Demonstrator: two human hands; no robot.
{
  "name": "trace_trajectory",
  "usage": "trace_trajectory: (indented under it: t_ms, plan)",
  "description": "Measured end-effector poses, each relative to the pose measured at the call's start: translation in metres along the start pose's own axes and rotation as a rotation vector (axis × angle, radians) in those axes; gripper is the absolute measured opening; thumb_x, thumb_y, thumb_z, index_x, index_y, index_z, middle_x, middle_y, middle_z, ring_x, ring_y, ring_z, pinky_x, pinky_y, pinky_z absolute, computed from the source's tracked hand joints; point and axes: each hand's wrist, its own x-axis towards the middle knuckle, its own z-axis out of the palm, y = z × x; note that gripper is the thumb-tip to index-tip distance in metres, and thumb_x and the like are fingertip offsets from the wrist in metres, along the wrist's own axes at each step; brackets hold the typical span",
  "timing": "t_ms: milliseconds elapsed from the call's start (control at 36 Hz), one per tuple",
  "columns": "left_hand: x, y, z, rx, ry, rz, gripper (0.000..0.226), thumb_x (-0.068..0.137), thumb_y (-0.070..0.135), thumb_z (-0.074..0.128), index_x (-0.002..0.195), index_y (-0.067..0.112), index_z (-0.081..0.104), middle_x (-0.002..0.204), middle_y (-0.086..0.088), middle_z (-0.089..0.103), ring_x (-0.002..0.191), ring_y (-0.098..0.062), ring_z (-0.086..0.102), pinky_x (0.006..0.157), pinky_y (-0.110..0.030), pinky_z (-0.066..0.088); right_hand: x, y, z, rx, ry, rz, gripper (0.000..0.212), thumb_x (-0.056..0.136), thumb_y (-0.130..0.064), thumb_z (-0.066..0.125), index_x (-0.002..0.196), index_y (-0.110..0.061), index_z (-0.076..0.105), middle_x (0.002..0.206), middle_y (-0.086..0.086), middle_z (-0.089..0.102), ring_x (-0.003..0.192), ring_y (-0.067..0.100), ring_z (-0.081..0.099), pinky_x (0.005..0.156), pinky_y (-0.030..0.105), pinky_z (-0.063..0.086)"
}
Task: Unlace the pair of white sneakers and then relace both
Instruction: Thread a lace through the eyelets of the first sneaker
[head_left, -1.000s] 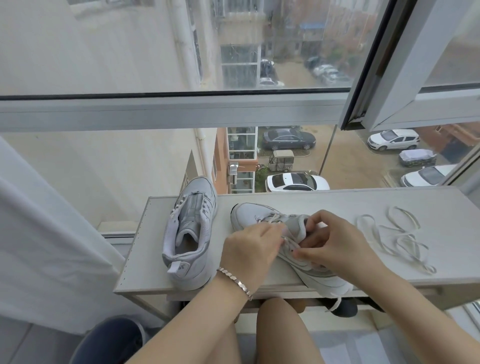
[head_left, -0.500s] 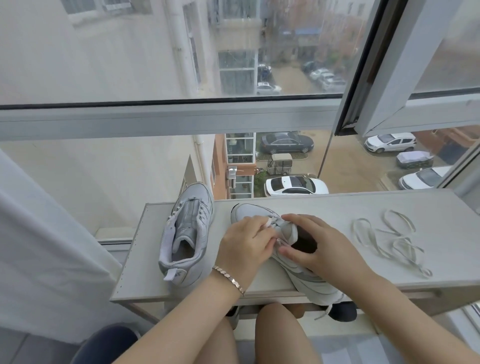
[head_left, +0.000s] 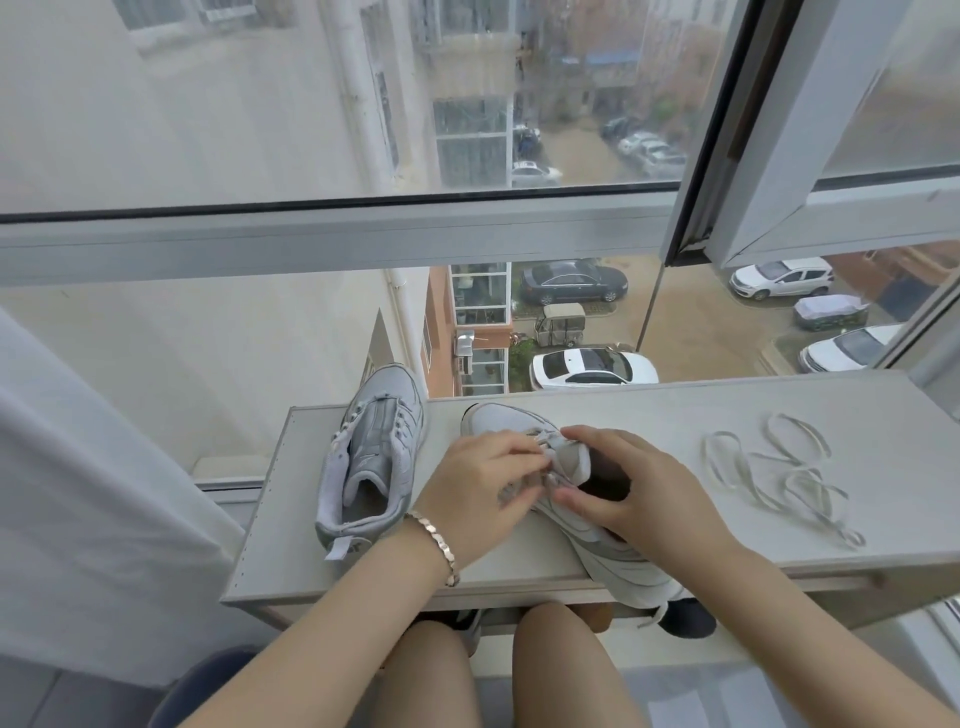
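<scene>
**Second sneaker in hand; first looks stripped.**

Sneaker at 9 o'clock (head_left: 371, 457) sits upright with bare eyelets. Loose lace (head_left: 779, 473) lies in a tangle at 3 o'clock, well apart. Centre sneaker (head_left: 511, 418) lies across the near edge of the worktop (head_left: 675, 410). Left hand (head_left: 478, 488) pinches what seems to be its lace at the eyelets. Right hand (head_left: 639, 493) curls over the tongue and collar, gripping it. Likely unlacing, though threading cannot be ruled out; most of the relacing remains. Pale narrow worktop under a window (head_left: 363, 239), parked cars below, white curtain (head_left: 93, 493) at 8 o'clock.

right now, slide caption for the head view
Left hand pinches a lace on one sneaker, right hand gripping the tongue; other sneaker unlaced on the shelf, loose lace nearby.
</scene>
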Motion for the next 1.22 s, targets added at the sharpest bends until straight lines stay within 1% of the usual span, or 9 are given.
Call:
trace_trajectory:
  t_ms: [111, 250, 389, 500, 583, 667, 750, 972, 1222]
  plan:
    - [-0.001, -0.003, 0.004, -0.02, 0.046, -0.022, 0.016, 0.069, 0.011, 0.074, 0.085, 0.01, 0.077, 0.087, -0.004, 0.071, 0.08, -0.022, 0.067, 0.067, -0.049, 0.052, 0.0, -0.001, 0.001, 0.01, -0.002, 0.003, 0.054, 0.071, -0.045, 0.073, 0.122, -0.039, 0.055, 0.114, -0.019, 0.059, 0.102, 0.004, 0.057, 0.084, 0.025, 0.048]
    - [0.002, 0.001, 0.004, -0.076, 0.07, -0.09, 0.008, 0.074, 0.011, 0.069, 0.077, 0.012, 0.077, 0.084, 0.0, 0.071, 0.08, -0.021, 0.066, 0.07, -0.047, 0.051, -0.001, -0.001, 0.0, 0.005, -0.011, 0.011, 0.055, 0.072, -0.045, 0.073, 0.123, -0.04, 0.054, 0.114, -0.02, 0.058, 0.101, 0.003, 0.057, 0.084, 0.024, 0.048]
    - [0.002, 0.007, 0.008, 0.125, 0.144, 0.047, 0.019, 0.081, 0.014, 0.055, 0.072, 0.011, 0.071, 0.081, 0.003, 0.069, 0.073, -0.019, 0.064, 0.067, -0.032, 0.044, -0.001, -0.001, 0.0, 0.019, -0.021, 0.022, 0.055, 0.07, -0.047, 0.073, 0.122, -0.042, 0.054, 0.109, -0.025, 0.055, 0.1, 0.001, 0.056, 0.084, 0.023, 0.047]
    - [0.001, 0.004, 0.018, 0.264, 0.171, 0.129, 0.021, 0.078, 0.009, 0.048, 0.073, 0.011, 0.067, 0.084, 0.001, 0.068, 0.079, -0.012, 0.049, 0.07, -0.026, 0.036, -0.001, -0.002, 0.001, 0.027, -0.017, 0.018, 0.055, 0.07, -0.046, 0.073, 0.122, -0.042, 0.054, 0.11, -0.026, 0.054, 0.102, 0.001, 0.055, 0.085, 0.024, 0.047]
    - [0.0, 0.0, 0.02, 0.318, 0.138, 0.173, 0.022, 0.078, 0.007, 0.045, 0.076, 0.009, 0.067, 0.086, -0.003, 0.067, 0.082, -0.015, 0.047, 0.072, -0.026, 0.038, 0.0, -0.001, 0.0, 0.026, -0.027, 0.019, 0.054, 0.071, -0.046, 0.073, 0.121, -0.044, 0.053, 0.111, -0.028, 0.053, 0.104, 0.0, 0.054, 0.086, 0.022, 0.045]
    - [0.001, -0.001, 0.017, 0.31, 0.127, 0.203, 0.023, 0.081, 0.009, 0.046, 0.075, 0.007, 0.068, 0.082, -0.006, 0.067, 0.078, -0.019, 0.06, 0.068, -0.029, 0.05, 0.0, -0.001, 0.0, 0.029, -0.022, 0.024, 0.054, 0.07, -0.047, 0.073, 0.121, -0.045, 0.053, 0.106, -0.032, 0.05, 0.103, -0.002, 0.054, 0.085, 0.019, 0.044]
    - [0.003, -0.002, 0.015, 0.242, 0.137, 0.178, 0.022, 0.078, 0.01, 0.047, 0.068, 0.004, 0.065, 0.075, -0.008, 0.064, 0.072, -0.02, 0.063, 0.061, -0.027, 0.054, 0.0, -0.001, 0.001, 0.023, -0.022, 0.023, 0.055, 0.069, -0.05, 0.072, 0.12, -0.045, 0.053, 0.104, -0.034, 0.048, 0.101, -0.003, 0.054, 0.084, 0.019, 0.045]
    - [0.004, 0.003, 0.024, 0.105, 0.172, 0.0, 0.023, 0.071, 0.014, 0.041, 0.063, 0.0, 0.059, 0.066, -0.009, 0.059, 0.073, -0.013, 0.04, 0.046, -0.03, 0.049, 0.0, -0.001, 0.001, 0.02, -0.034, 0.036, 0.055, 0.07, -0.048, 0.073, 0.121, -0.043, 0.054, 0.108, -0.029, 0.053, 0.101, -0.002, 0.055, 0.082, 0.016, 0.043]
    - [0.015, -0.007, 0.02, 0.165, 0.135, 0.212, 0.021, 0.074, 0.006, 0.045, 0.062, 0.001, 0.06, 0.061, -0.008, 0.057, 0.067, -0.013, 0.036, 0.062, -0.022, 0.038, 0.0, -0.002, 0.001, 0.009, -0.016, 0.04, 0.051, 0.072, -0.046, 0.072, 0.12, -0.041, 0.056, 0.115, -0.023, 0.057, 0.102, 0.001, 0.056, 0.084, 0.022, 0.046]
